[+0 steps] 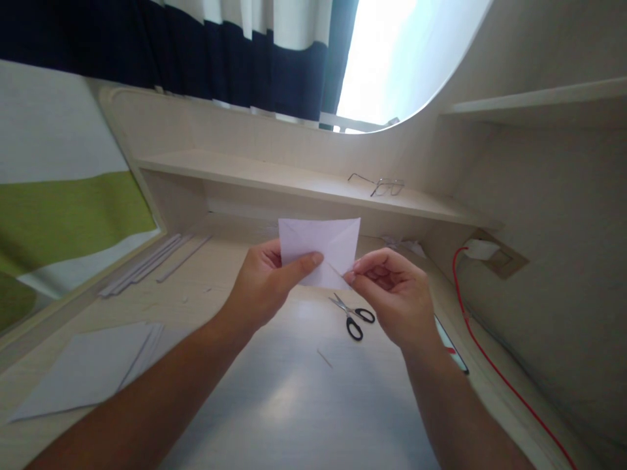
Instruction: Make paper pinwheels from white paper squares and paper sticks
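A folded white sheet of paper (321, 238) with diagonal creases is held upright above the desk. My left hand (267, 277) grips its left side, thumb pressed flat on the front and fingers behind. At the paper's lower right corner, my right hand (392, 290) is closed in a pinch. From its fingertips a thin stick, toothpick-like (336, 269), slants up across the paper towards my left thumb. Below the paper lie black-handled scissors (351, 316) with blades slightly apart. Another thin stick (324, 358) rests on the desk nearer to me.
Stacked white paper (93, 365) lies at the left, with several paper strips (142, 264) behind it. Glasses (389, 187) sit on the shelf (274, 176). A phone (453, 346) lies beyond my right wrist, beside a red cable (482, 352) from a wall plug.
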The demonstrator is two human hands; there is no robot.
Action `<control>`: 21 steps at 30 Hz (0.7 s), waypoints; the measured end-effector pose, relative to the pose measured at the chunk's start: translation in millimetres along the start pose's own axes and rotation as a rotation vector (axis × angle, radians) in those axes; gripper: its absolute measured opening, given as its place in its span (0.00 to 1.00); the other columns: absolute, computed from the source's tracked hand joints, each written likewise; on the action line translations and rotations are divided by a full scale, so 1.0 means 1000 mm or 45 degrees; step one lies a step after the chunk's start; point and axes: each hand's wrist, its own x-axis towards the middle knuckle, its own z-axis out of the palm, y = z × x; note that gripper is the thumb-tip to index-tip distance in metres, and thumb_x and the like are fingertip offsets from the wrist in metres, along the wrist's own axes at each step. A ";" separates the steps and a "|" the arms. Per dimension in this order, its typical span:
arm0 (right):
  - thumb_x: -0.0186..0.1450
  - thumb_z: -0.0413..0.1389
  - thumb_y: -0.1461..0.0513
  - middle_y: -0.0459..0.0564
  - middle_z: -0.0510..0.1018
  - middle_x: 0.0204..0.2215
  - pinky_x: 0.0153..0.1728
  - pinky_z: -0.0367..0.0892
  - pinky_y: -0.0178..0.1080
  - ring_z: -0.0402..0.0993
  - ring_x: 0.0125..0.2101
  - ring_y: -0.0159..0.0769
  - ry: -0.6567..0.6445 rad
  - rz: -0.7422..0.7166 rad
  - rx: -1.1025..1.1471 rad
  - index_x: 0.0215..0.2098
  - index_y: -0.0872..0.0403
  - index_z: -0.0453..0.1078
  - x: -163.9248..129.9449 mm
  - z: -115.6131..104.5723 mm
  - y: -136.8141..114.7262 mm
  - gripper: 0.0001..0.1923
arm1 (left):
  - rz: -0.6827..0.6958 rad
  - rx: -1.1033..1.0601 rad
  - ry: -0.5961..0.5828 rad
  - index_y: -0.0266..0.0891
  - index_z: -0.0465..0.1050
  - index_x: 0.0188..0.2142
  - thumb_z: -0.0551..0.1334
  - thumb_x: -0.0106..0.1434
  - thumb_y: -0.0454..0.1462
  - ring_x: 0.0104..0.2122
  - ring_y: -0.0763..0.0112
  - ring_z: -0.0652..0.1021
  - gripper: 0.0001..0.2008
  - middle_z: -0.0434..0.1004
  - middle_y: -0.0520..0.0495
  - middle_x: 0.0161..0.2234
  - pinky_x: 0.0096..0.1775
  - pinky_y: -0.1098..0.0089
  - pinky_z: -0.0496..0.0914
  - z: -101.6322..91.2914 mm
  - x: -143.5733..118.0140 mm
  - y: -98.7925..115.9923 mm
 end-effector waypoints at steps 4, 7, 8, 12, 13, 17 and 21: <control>0.57 0.70 0.62 0.44 0.77 0.25 0.26 0.67 0.33 0.72 0.25 0.30 -0.050 0.088 0.104 0.31 0.51 0.72 0.000 0.007 0.004 0.11 | 0.048 -0.009 0.031 0.38 0.83 0.34 0.75 0.56 0.44 0.29 0.69 0.79 0.12 0.84 0.48 0.31 0.32 0.70 0.73 -0.001 0.002 -0.003; 0.57 0.71 0.61 0.42 0.75 0.24 0.25 0.66 0.33 0.70 0.25 0.30 -0.183 0.153 0.180 0.29 0.51 0.66 -0.002 0.009 0.006 0.16 | 0.080 -0.011 0.049 0.38 0.82 0.33 0.75 0.55 0.44 0.26 0.71 0.77 0.12 0.82 0.50 0.29 0.30 0.71 0.72 -0.002 0.003 -0.005; 0.57 0.71 0.60 0.42 0.74 0.24 0.25 0.67 0.33 0.70 0.25 0.30 -0.228 0.162 0.190 0.29 0.51 0.64 -0.001 0.008 0.006 0.18 | 0.089 -0.014 0.053 0.38 0.82 0.33 0.75 0.54 0.44 0.26 0.71 0.77 0.13 0.82 0.50 0.29 0.31 0.71 0.72 -0.002 0.003 -0.005; 0.56 0.71 0.58 0.43 0.75 0.30 0.28 0.70 0.35 0.73 0.28 0.32 -0.253 0.136 0.166 0.30 0.50 0.59 0.003 -0.002 0.006 0.22 | 0.016 0.055 -0.025 0.37 0.83 0.33 0.76 0.51 0.43 0.26 0.68 0.78 0.13 0.83 0.48 0.30 0.30 0.70 0.71 -0.005 0.002 -0.002; 0.57 0.71 0.57 0.44 0.76 0.32 0.29 0.71 0.35 0.74 0.29 0.33 -0.209 0.107 0.156 0.32 0.49 0.60 0.005 -0.005 0.006 0.22 | -0.036 0.091 -0.076 0.37 0.83 0.33 0.76 0.50 0.42 0.26 0.67 0.78 0.13 0.83 0.48 0.29 0.29 0.70 0.71 -0.005 0.001 0.000; 0.60 0.67 0.60 0.42 0.74 0.29 0.28 0.69 0.35 0.72 0.28 0.32 -0.121 -0.013 0.100 0.41 0.47 0.64 0.006 -0.008 0.006 0.17 | -0.165 0.170 -0.208 0.36 0.82 0.31 0.76 0.50 0.41 0.25 0.67 0.78 0.12 0.82 0.47 0.28 0.27 0.71 0.70 -0.006 0.002 0.002; 0.61 0.66 0.62 0.39 0.72 0.25 0.28 0.67 0.34 0.69 0.26 0.31 -0.024 -0.100 0.089 0.41 0.47 0.67 0.005 -0.001 0.007 0.14 | -0.024 -0.120 -0.028 0.39 0.80 0.43 0.78 0.49 0.38 0.30 0.69 0.80 0.21 0.84 0.49 0.33 0.34 0.71 0.74 -0.001 0.005 -0.006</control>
